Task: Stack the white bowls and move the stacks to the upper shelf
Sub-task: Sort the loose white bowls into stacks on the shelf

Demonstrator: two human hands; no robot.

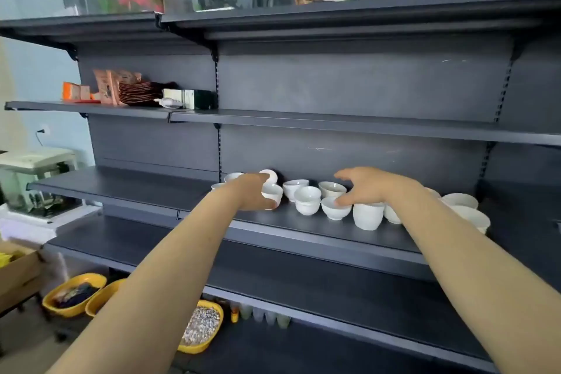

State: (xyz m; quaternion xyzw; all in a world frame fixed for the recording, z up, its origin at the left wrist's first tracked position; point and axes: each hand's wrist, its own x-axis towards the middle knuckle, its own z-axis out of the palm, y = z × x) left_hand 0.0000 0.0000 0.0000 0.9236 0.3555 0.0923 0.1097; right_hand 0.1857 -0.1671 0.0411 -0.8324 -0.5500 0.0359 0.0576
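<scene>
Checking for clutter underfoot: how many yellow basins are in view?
3: a yellow basin lower left, another beside it, a pebble-filled one beneath the lower shelf. The left forearm may hide more.

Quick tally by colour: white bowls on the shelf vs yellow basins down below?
white bowls: 13 showing, one gripped by the left hand; the arms may hide more
yellow basins: 3
total: 16

Glossy white bowls (307, 200) on a matt dark shelf (318, 229).
Bowls look smooth glazed ceramic; shelf painted metal; yellow basins (69, 311) shiny plastic.
</scene>
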